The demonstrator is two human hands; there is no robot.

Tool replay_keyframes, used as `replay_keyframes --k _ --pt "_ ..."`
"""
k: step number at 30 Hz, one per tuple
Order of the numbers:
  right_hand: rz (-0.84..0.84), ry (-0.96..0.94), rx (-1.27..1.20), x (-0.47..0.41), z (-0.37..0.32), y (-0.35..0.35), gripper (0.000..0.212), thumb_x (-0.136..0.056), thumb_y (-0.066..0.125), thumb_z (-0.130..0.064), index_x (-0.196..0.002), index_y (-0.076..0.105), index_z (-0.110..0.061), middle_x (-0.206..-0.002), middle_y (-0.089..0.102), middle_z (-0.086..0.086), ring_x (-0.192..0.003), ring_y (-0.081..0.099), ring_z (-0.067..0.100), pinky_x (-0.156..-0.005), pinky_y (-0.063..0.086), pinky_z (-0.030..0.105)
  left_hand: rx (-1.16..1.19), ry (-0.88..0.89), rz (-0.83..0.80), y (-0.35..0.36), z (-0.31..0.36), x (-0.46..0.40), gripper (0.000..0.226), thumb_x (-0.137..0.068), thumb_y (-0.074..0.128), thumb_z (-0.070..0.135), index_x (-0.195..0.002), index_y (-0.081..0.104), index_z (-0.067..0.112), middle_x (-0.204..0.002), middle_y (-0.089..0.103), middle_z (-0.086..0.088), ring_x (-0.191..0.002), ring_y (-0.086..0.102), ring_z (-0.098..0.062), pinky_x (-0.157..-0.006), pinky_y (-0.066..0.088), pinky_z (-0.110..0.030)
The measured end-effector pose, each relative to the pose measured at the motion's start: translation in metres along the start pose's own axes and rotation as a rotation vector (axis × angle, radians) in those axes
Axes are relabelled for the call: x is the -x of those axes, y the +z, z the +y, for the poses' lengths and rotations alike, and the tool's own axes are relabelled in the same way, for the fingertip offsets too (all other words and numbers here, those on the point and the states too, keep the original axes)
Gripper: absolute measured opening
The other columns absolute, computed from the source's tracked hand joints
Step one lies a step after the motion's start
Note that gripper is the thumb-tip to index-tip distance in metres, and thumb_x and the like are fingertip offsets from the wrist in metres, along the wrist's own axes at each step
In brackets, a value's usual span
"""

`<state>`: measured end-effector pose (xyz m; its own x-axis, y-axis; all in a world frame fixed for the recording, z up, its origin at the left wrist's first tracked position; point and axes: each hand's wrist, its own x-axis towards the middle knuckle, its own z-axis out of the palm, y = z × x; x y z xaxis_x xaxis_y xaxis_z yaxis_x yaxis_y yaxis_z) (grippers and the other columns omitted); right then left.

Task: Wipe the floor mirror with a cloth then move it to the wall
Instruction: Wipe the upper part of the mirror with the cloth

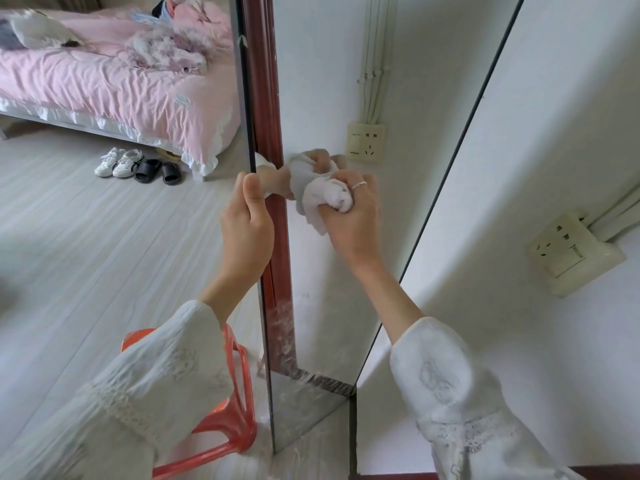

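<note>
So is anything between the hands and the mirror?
No. The left hand grips the mirror by its left edge, and the right hand presses a bunched white cloth straight onto the glass.

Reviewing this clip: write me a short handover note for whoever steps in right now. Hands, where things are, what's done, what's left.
Left hand: grips the left edge of the mirror, steadying it.
Right hand: holds a bunched white cloth pressed against the glass at mid height.
Mirror stands on the floor, close to the white wall on its right; whether it leans on it I cannot tell.
Done: wiping is under way.
Left: smears show near the bottom of the glass; finish wiping, then move the mirror to the wall.
</note>
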<state>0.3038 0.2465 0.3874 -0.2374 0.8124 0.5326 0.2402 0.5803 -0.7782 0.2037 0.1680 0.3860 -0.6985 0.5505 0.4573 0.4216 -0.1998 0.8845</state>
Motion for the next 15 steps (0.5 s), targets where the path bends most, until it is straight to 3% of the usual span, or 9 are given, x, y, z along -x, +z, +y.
replay_keyframes --k 3,6,8,13,15 --pt "0.070 -0.086 0.063 0.017 0.012 0.014 0.025 -0.073 0.058 -0.012 -0.096 0.064 -0.004 -0.097 0.048 0.001 -0.076 0.048 0.002 -0.065 0.039 0.002 0.019 -0.018 -0.034 -0.005 0.000 -0.002 0.037 -0.101 0.021 0.022 -0.066 0.033 0.026 -0.062 0.036 0.010 -0.054 0.040 0.008 -0.058 0.035 -0.007" --pt "0.059 -0.099 0.150 0.045 0.042 0.027 0.020 -0.070 0.064 -0.004 -0.090 0.064 -0.009 -0.096 0.053 0.011 -0.077 0.053 0.017 -0.063 0.045 0.020 0.056 -0.042 -0.059 -0.006 0.001 -0.002 0.037 -0.101 0.022 0.023 -0.066 0.034 0.022 -0.055 0.042 0.011 -0.052 0.042 0.007 -0.056 0.035 -0.007" --pt "-0.004 -0.023 0.189 0.068 0.059 0.033 0.028 -0.068 0.068 -0.001 -0.087 0.059 -0.019 -0.096 0.053 0.011 -0.077 0.055 0.021 -0.061 0.046 0.026 0.057 -0.048 -0.064 -0.006 0.001 -0.002 0.036 -0.101 0.023 0.025 -0.066 0.032 0.020 -0.059 0.035 0.008 -0.050 0.036 0.002 -0.054 0.033 -0.010" --pt "-0.355 0.140 0.398 0.097 0.098 0.017 0.017 -0.078 0.062 -0.005 -0.094 0.065 -0.005 -0.102 0.051 0.012 -0.084 0.056 0.030 -0.070 0.044 0.029 0.057 -0.044 -0.095 -0.008 0.001 -0.002 0.036 -0.101 0.024 0.025 -0.065 0.029 0.020 -0.063 0.029 0.006 -0.054 0.030 -0.001 -0.055 0.032 -0.013" --pt "-0.362 0.174 0.453 0.090 0.097 0.003 0.018 -0.080 0.059 -0.005 -0.097 0.064 -0.006 -0.106 0.051 0.009 -0.089 0.057 0.031 -0.074 0.041 0.026 0.077 -0.047 -0.118 -0.010 0.001 -0.001 0.036 -0.101 0.024 0.026 -0.066 0.031 0.020 -0.063 0.033 0.006 -0.056 0.032 -0.001 -0.056 0.033 -0.013"
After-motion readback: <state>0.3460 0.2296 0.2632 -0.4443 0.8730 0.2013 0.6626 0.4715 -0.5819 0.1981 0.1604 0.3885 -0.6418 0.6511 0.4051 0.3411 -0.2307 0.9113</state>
